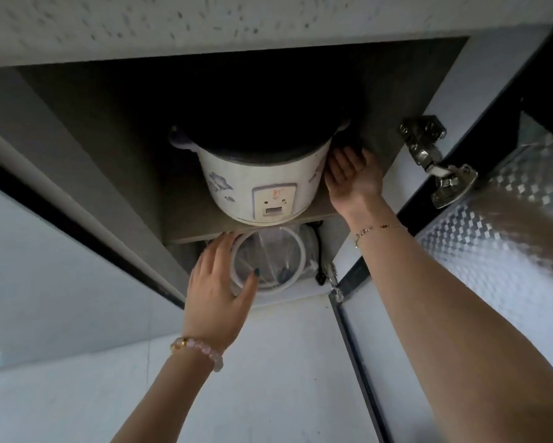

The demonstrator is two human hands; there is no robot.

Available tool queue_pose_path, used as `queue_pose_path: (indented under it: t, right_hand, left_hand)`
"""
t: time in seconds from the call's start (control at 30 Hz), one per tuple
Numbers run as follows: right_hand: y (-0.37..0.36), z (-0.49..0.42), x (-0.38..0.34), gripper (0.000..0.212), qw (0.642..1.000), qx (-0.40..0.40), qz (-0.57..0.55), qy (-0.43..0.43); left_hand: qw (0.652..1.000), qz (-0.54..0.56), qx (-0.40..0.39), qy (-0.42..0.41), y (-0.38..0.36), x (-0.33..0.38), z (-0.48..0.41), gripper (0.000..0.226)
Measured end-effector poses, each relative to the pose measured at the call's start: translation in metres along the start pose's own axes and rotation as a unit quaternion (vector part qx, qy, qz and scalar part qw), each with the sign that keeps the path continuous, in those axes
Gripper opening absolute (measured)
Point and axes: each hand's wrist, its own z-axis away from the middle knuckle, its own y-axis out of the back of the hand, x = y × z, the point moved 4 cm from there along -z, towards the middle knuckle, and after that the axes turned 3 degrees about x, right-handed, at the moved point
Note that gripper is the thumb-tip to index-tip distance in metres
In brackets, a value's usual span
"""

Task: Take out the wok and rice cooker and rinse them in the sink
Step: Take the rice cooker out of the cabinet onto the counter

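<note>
Hands flat: right hand (353, 177) between rice cooker (262, 183) and cabinet wall (393, 100), left hand (219, 282) over lid (275, 257).

A rice cooker (262, 183) sits on a cabinet shelf (198, 237), a lid (268, 260) beneath that shelf. The right hand (353, 177) is just right of the rice cooker; the left hand (217, 282) touches the lid's left edge.

The cream-white round rice cooker (262, 183) bears a blue flower print beneath a black wok (252, 123), the clear glass lid (296, 238) is white-rimmed, the bead bracelet (201, 350) is pale pink, and the silver door foil (492, 235) shows a diamond pattern.
</note>
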Motion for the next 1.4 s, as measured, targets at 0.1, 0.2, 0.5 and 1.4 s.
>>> queue_pose_path:
  t: [0.1, 0.2, 0.5, 1.4]
  right_hand:
    - [-0.012, -0.012, -0.009, 0.048, 1.0, -0.018, -0.018, 0.003]
    - [-0.021, -0.013, -0.014, 0.047, 0.999, -0.042, -0.01, -0.004]
    - [-0.022, 0.005, -0.011, 0.026, 0.999, -0.004, -0.027, -0.029]
    - [0.043, 0.083, -0.002, 0.007, 0.983, 0.114, 0.064, -0.126]
  left_hand:
    - [1.0, -0.027, -0.004, 0.005, 0.002, -0.008, 0.003, 0.075]
    - [0.998, -0.04, -0.021, 0.033, 0.001, -0.014, 0.009, 0.078]
    - [0.996, -0.049, -0.039, 0.056, 0.011, -0.004, 0.03, 0.079]
    - [0.989, -0.001, -0.072, 0.131, 0.066, 0.041, 0.055, 0.056]
